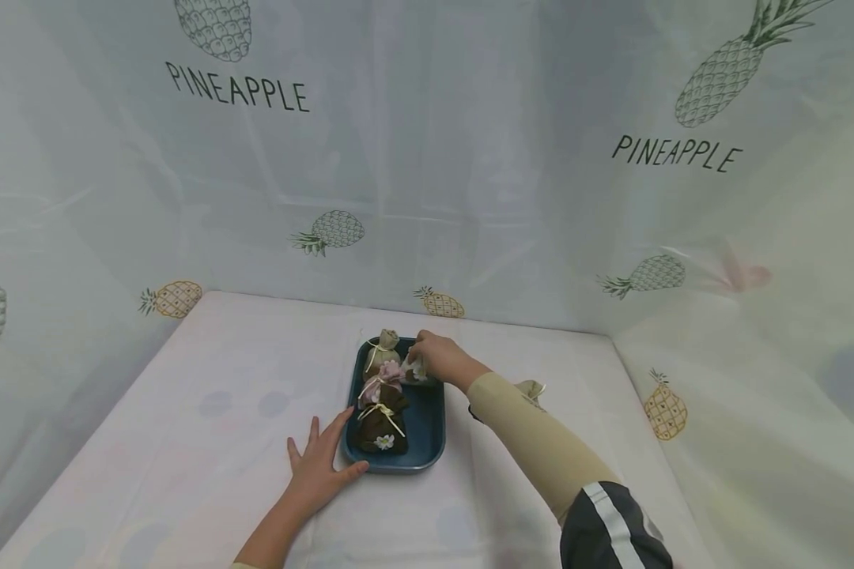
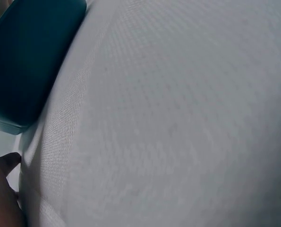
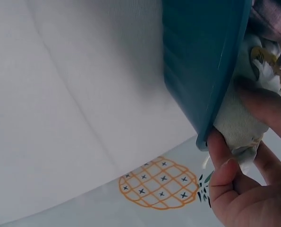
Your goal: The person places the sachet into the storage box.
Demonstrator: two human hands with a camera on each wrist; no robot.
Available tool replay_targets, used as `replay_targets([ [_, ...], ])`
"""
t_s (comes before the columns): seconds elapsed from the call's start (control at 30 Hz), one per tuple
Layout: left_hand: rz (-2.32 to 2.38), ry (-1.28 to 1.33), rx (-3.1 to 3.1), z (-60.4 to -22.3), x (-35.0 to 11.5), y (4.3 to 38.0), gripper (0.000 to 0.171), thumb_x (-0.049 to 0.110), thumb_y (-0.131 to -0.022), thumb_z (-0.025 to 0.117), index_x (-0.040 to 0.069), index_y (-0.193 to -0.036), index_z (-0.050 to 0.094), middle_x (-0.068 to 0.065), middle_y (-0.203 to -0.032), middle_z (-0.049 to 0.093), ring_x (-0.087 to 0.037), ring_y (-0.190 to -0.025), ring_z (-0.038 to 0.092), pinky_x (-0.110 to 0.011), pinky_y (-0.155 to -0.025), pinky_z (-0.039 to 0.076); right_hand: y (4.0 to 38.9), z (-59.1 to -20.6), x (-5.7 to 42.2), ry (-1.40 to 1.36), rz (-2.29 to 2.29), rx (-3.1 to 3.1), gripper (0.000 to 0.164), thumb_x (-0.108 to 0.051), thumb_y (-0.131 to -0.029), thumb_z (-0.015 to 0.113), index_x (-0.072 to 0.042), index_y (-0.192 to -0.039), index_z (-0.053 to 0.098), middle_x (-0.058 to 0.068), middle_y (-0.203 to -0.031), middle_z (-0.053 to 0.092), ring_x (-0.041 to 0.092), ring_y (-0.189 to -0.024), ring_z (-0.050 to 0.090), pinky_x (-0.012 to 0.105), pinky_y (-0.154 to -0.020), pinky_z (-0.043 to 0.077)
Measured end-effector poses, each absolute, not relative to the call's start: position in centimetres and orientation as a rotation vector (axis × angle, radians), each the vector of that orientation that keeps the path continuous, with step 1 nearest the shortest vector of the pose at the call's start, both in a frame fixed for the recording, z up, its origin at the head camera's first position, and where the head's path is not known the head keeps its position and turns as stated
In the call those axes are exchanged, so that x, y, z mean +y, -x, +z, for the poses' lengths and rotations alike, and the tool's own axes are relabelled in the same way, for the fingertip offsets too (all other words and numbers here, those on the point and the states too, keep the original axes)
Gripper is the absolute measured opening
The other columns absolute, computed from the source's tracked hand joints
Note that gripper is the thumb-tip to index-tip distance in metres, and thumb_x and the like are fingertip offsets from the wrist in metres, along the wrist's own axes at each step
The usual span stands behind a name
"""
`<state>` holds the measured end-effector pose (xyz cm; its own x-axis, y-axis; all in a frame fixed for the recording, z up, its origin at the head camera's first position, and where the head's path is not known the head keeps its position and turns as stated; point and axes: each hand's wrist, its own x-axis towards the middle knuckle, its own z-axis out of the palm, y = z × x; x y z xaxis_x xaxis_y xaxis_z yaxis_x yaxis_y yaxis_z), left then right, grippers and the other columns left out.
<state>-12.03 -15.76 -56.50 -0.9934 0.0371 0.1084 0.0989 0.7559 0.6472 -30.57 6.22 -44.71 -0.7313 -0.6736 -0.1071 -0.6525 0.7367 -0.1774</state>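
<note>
A blue tray point(image 1: 428, 442) lies on the table with small drawstring pouches in it. Down its left side are a beige pouch point(image 1: 382, 359), a pink pouch point(image 1: 379, 387) and a dark brown pouch point(image 1: 380, 431) with a white flower. At the tray's far right corner my right hand point(image 1: 447, 362) pinches a pale pouch point(image 3: 237, 116) between thumb and fingers; part of it is hidden by the hand. My left hand point(image 1: 316, 472) spreads its fingers against the tray's near left edge. In the left wrist view only a bit of that hand shows, beside the tray point(image 2: 31, 61).
Another beige pouch point(image 1: 530, 390) lies on the table right of the tray, partly covered by the right forearm. A white cloth point(image 1: 206, 450) covers the table. Behind the table and at its sides hangs a pineapple-print curtain point(image 1: 462, 158).
</note>
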Motion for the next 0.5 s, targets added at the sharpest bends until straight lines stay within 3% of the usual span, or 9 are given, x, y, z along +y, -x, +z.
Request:
replay_targets([
  [0.23, -1.057, 0.117, -2.857, -56.44, -15.65, 11.97, 0.092, 0.058, -0.079, 0.071, 0.027, -0.153, 0.027, -0.014, -0.153, 0.037, -0.055, -0.14, 0.011, -0.078, -0.097, -0.01, 31.01, -44.91, 6.16, 1.106, -0.102, 2.756, 0.036, 0.01, -0.086, 0.065, -0.015, -0.11, 0.075, 0.005, -0.11, 0.06, 0.02, -0.103, 0.061, 0.033, -0.089, 0.051],
  [0.5, -1.074, 0.113, -2.847, -56.17, -15.7, 11.86, 0.091, 0.056, -0.079, 0.072, 0.026, -0.153, 0.029, -0.013, -0.153, 0.037, -0.055, -0.14, 0.011, -0.077, -0.098, -0.01, 31.16, -45.35, 6.12, 1.106, 0.103, 2.816, 0.033, -0.003, -0.088, 0.07, -0.025, -0.111, 0.075, -0.001, -0.116, 0.064, 0.024, -0.1, 0.06, 0.041, -0.085, 0.05],
])
